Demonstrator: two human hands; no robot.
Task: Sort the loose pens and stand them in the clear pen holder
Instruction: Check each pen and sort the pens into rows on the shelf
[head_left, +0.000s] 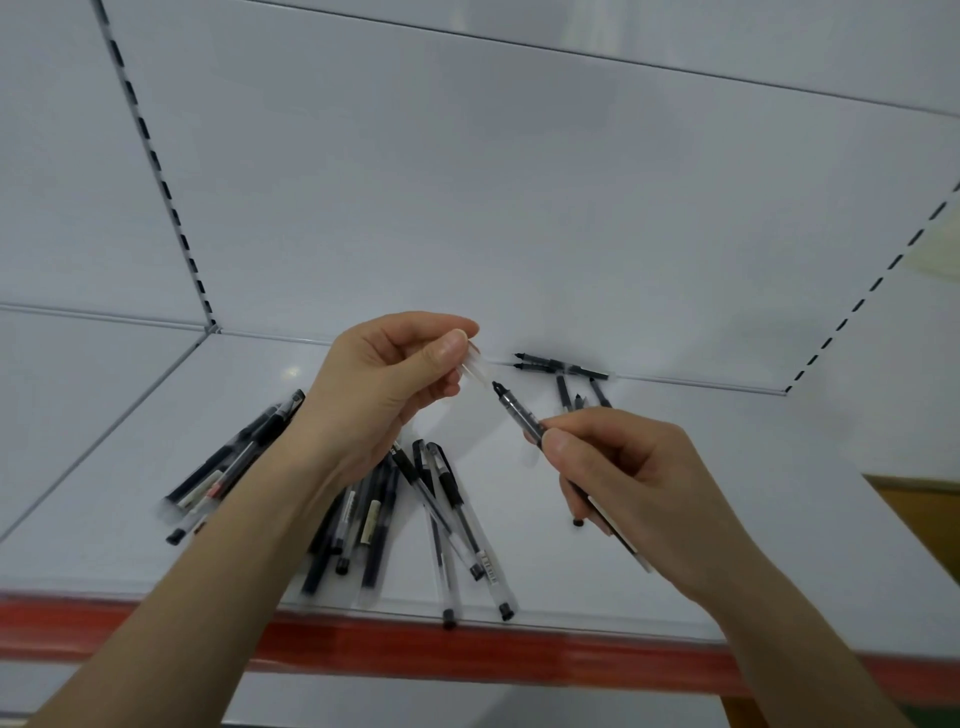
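My left hand (384, 379) pinches a clear pen cap (477, 368) between thumb and fingers above the shelf. My right hand (623, 483) grips a black pen (517, 410) whose bare tip points up-left at the cap, a small gap apart; a second pen (618, 530) lies in the same hand. Several loose black and clear pens (441, 519) lie in a pile under my left forearm, with more pens (234, 462) to the left. A few pens (561, 366) lie against the back wall. No clear pen holder is in view.
The white shelf (727, 441) has a red front edge strip (467, 649). White back panels with slotted uprights (156, 171) rise behind. A brown surface (924, 509) shows at the right edge.
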